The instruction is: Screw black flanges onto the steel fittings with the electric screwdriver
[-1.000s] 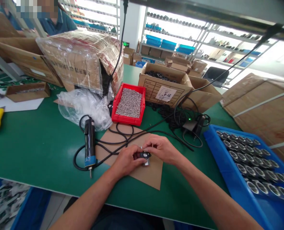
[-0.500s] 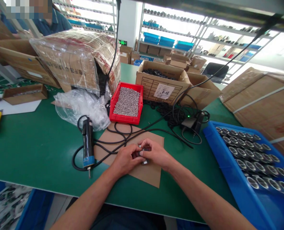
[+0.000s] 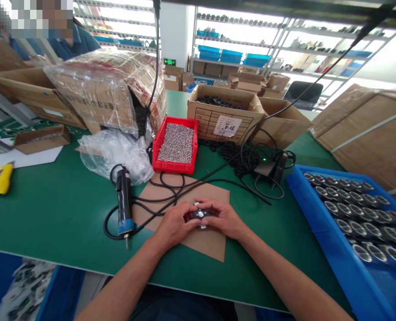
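My left hand [image 3: 175,223] and my right hand [image 3: 222,217] meet over a brown cardboard sheet [image 3: 204,243] near the table's front edge. Both pinch a small black part with a silver centre [image 3: 200,214], the left from its left side, the right from its right side. The part rests on or just above the cardboard. An electric screwdriver [image 3: 123,203] with a blue band lies to the left of my left hand, its black cable looping across the cardboard.
A red tray of small screws [image 3: 177,143] stands behind the cardboard. A blue bin of metal cylinders [image 3: 355,214] fills the right. Cardboard boxes [image 3: 223,116], a plastic-wrapped carton [image 3: 107,89], loose black rings [image 3: 238,158], a power adapter [image 3: 268,168] and a yellow tool [image 3: 0,178] lie around. Another person sits far left.
My right hand has come in closer to the left, and now both hands grip the black part from either side with its silver centre facing up.
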